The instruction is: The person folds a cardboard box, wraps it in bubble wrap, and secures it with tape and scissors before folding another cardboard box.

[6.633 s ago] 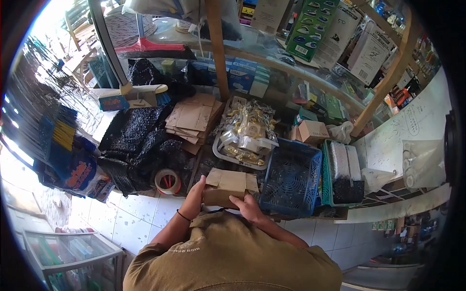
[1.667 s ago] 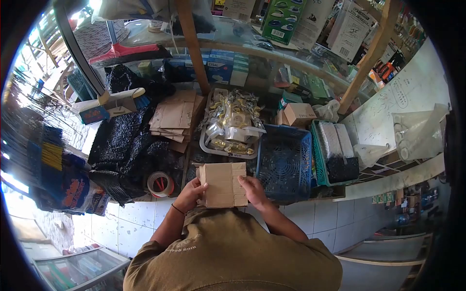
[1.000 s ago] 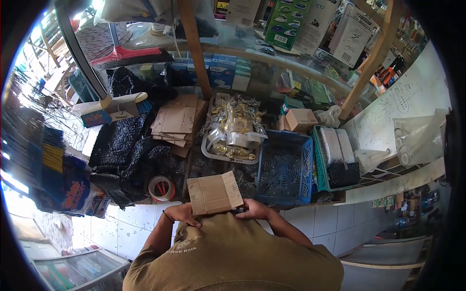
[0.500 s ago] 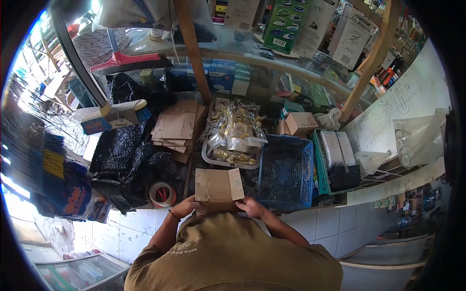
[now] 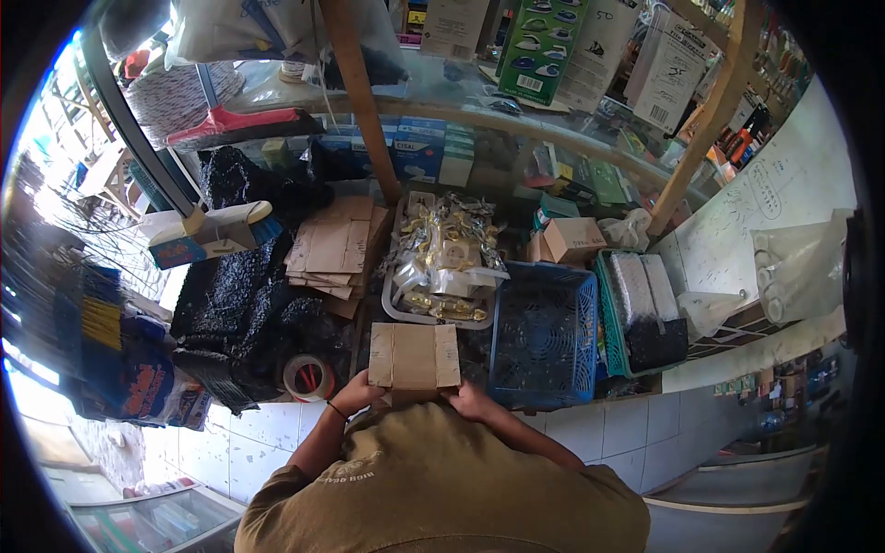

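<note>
A small brown cardboard box is held close to my chest, just in front of the white tray piled with plastic-wrapped, gold-coloured metal parts. My left hand grips the box's lower left side. On its lower right side my right hand is closed, with its fingertips partly hidden by the cardboard. The box's side flaps lie nearly level with its top. Left of the tray is a stack of flattened brown cardboard.
To the right stand a blue basket and a green basket with white and black packs. A tape roll lies at the front left, beside black plastic. A wooden post rises behind.
The right flap of the box has come down flatter. My right hand has shifted slightly left and lower along the box, and the view has tilted a little.
</note>
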A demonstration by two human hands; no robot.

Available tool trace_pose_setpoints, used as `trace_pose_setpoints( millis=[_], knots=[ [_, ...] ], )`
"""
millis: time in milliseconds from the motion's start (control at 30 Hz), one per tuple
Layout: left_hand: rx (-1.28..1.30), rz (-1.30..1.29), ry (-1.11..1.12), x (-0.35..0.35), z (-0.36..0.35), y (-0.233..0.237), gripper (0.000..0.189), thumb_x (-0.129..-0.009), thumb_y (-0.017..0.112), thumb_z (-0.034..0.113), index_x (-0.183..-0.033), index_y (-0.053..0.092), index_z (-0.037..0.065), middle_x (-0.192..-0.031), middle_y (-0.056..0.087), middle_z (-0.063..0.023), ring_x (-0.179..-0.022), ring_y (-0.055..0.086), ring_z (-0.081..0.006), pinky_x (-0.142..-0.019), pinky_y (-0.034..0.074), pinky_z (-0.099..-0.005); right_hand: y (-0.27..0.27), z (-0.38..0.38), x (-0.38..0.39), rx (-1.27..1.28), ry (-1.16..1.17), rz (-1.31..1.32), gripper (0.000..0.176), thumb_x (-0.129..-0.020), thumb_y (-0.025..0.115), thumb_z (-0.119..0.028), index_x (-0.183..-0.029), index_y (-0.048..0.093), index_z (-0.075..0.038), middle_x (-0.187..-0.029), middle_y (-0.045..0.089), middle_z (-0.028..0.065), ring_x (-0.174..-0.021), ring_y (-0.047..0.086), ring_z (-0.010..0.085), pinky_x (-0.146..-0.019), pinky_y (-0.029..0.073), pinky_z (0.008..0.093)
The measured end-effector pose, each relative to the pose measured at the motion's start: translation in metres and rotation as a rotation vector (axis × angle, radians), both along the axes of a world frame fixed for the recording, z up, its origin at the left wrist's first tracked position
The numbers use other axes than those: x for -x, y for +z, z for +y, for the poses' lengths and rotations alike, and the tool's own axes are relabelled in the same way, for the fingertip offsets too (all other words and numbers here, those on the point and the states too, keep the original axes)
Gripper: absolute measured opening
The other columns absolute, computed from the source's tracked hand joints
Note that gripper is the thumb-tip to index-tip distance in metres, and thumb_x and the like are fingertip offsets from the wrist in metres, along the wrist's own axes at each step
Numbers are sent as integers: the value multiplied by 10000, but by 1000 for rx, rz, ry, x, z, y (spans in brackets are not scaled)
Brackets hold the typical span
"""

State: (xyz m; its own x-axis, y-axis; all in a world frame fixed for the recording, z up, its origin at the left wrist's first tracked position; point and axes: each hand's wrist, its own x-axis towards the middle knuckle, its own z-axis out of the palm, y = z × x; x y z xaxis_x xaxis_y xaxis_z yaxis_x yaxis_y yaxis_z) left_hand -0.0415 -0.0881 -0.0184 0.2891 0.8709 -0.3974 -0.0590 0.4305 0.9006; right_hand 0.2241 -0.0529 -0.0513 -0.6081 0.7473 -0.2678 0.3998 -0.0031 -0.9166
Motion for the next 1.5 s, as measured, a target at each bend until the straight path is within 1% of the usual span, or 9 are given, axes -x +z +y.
trace_pose_setpoints(
  millis=[200, 333, 433, 667, 733, 800, 1167, 1400, 1500],
  knots=[
    [-138, -14, 90, -1, 2, -12, 554, -718, 706, 100, -1216, 488, -8, -1118, 594, -57, -1019, 542, -129, -894, 439, -292, -20, 2, 3, 5, -240, 173, 454, -794, 679, -185, -1175, 491, -24, -1235, 530, 123, -1134, 511, 226, -960, 387, 325],
    [-131, 86, 37, 2, 1, 1, 591, -699, 750, 121, -1216, 487, 1, -1113, 596, -57, -1013, 545, -124, -893, 439, -287, 7, 7, 3, -174, -216, -145, 450, -784, 688, -199, -1156, 504, -25, -1231, 535, 120, -1119, 524, 218, -937, 404, 317],
    [-57, 14, 41, 5, -6, 1, 563, -718, 723, 104, -1216, 484, -2, -1109, 596, -54, -997, 552, -128, -884, 443, -286, 25, 9, 5, 68, -146, -101, 463, -777, 681, -176, -1170, 497, -15, -1232, 537, 111, -1116, 524, 201, -924, 414, 314],
    [-67, -74, -104, 3, -27, 1, 503, -816, 648, 229, -1217, 480, -24, -1123, 587, -78, -998, 558, -155, -881, 445, -291, 11, -5, -2, 309, -92, 434, 538, -765, 536, -83, -1290, 432, -29, -1246, 522, 103, -1160, 492, 217, -970, 379, 332],
    [183, -156, 156, -7, -31, 11, 428, -881, 598, 237, -1201, 500, -30, -1118, 594, -100, -972, 586, -181, -841, 483, -323, 14, -8, -4, 367, -120, 498, 544, -771, 519, -99, -1304, 426, -40, -1245, 521, 94, -1156, 496, 213, -979, 374, 332],
    [181, -160, 177, -16, -33, 14, 411, -900, 573, 243, -1203, 504, -25, -1120, 592, -99, -985, 577, -173, -858, 472, -322, 41, -10, -3, 822, -296, 670, 509, -791, 508, -135, -1281, 440, -17, -1234, 526, 90, -1123, 516, 207, -994, 360, 324],
    [-568, 281, 214, -54, -49, 8, 297, -880, 553, 116, -1160, 562, 17, -1275, 500, -135, -1184, 474, -260, -965, 378, -330, 77, 21, -13, 664, -555, 841, 429, -932, 460, -372, -1193, 515, -35, -1156, 583, 81, -1076, 535, 188, -914, 405, 338],
    [-324, 376, 4, -38, -49, 4, 342, -848, 616, 152, -1165, 566, 37, -1253, 510, -167, -1178, 479, -228, -958, 387, -326, 60, 9, -7, 686, -621, 762, 378, -928, 476, -331, -1147, 552, -33, -1099, 603, 80, -1022, 565, 190, -894, 417, 321],
    [-220, -28, -46, -21, -48, -23, 531, -896, 500, 423, -1286, 459, 64, -1292, 485, -123, -1167, 466, -205, -957, 377, -339, 46, 3, 2, 492, -604, 628, 352, -919, 499, -319, -1075, 598, -20, -1034, 623, 67, -975, 573, 173, -876, 416, 303]
  ],
)
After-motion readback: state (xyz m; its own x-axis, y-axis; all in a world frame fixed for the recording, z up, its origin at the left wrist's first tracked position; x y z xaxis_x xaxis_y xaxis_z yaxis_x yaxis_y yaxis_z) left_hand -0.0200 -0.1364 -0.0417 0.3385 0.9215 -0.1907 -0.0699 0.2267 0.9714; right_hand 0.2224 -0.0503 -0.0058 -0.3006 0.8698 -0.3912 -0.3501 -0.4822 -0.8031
